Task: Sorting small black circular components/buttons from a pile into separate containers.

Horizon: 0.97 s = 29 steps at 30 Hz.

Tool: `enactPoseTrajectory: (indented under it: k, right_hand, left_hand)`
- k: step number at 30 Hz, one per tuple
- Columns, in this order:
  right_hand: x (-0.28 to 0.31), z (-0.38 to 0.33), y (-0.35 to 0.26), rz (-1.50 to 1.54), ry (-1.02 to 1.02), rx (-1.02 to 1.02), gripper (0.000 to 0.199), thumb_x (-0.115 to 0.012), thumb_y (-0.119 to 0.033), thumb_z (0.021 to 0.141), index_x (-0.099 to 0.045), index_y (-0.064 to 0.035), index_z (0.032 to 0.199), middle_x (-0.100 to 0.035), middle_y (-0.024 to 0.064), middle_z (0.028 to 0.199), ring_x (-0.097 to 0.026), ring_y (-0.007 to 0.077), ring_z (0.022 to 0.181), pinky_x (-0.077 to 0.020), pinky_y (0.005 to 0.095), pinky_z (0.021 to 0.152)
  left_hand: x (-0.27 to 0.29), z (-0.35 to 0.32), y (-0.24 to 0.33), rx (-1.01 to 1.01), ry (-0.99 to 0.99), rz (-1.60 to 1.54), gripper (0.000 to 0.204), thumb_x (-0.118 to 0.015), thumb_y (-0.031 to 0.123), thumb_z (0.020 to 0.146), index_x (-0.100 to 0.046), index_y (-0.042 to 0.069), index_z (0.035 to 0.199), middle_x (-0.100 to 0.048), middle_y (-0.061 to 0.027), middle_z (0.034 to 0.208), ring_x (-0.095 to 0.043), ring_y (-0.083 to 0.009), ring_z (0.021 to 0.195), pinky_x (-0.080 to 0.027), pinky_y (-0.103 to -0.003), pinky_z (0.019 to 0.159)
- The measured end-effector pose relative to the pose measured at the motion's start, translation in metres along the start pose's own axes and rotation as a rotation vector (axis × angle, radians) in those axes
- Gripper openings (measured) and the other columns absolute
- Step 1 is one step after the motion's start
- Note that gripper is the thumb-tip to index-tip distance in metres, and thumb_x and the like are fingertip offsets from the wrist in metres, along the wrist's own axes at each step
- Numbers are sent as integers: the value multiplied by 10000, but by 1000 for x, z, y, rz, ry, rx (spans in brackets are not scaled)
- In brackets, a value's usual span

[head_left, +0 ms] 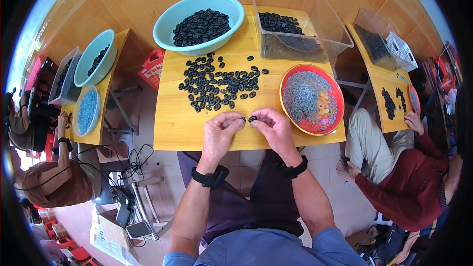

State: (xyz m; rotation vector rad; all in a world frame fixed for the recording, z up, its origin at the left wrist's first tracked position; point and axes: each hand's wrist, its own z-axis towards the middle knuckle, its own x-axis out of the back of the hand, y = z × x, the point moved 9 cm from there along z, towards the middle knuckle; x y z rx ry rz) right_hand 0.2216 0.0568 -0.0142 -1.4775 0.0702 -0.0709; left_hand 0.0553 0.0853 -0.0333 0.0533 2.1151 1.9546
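Both my hands meet near the front edge of the yellow table (197, 135). My right hand (272, 127) pinches a small black oval piece (253, 118) between thumb and fingertips. Close beside it, my left hand (222, 132) is closed in a pinch on a tiny dark part (243, 118), too small to name. Just beyond the hands lies a loose spread of black oval pieces (209, 86). To the right of my right hand stands a red bowl (285, 99) with a yellow rim, holding many small grey metal parts (306, 91) that look like springs.
A light-blue basin (162, 32) and a clear plastic bin (325, 44), both with black pieces, stand at the back. People work at side tables: a maroon sleeve (394, 192) right, a brown shirt (64, 182) left. Cables (135, 162) hang at the left.
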Motion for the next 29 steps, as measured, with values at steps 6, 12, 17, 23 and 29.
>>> enactPoseTrajectory:
  k: [6,12,17,23,29]
  right_hand:
    - [-4,0,-9,-83,-52,36,193,-636,24,917,-689,30,1103,-704,57,940,-706,118,831,-551,248,743]
    - [-2,0,1,3,-9,-57,139,-626,20,933,-670,44,1062,-703,59,945,-696,110,824,-541,239,742]
    - [-5,1,-1,-31,-28,-26,136,-631,27,927,-666,49,1057,-711,68,940,-691,108,825,-545,239,752]
    - [-6,3,-1,-25,-20,-3,141,-632,29,925,-671,46,1060,-718,72,929,-696,109,815,-544,238,736]
    - [-8,4,0,-96,-51,-21,197,-640,-1,934,-672,16,1127,-730,75,924,-710,112,801,-535,236,684]
  left_hand:
    - [3,-1,4,3,41,-17,189,-723,43,914,-701,-70,1063,-741,-87,882,-697,-112,823,-551,-235,762]
    - [3,-1,4,37,46,51,203,-722,45,911,-703,-69,1077,-742,-89,882,-696,-107,813,-551,-234,760]
    - [1,-1,4,59,42,80,198,-718,44,904,-710,-67,1068,-744,-88,881,-696,-104,804,-552,-233,749]
    - [0,2,6,70,23,143,190,-716,44,899,-716,-70,1051,-745,-94,869,-699,-108,786,-558,-233,737]
    - [1,4,1,103,18,99,215,-718,61,911,-709,-70,1081,-746,-105,890,-713,-128,813,-570,-238,754]
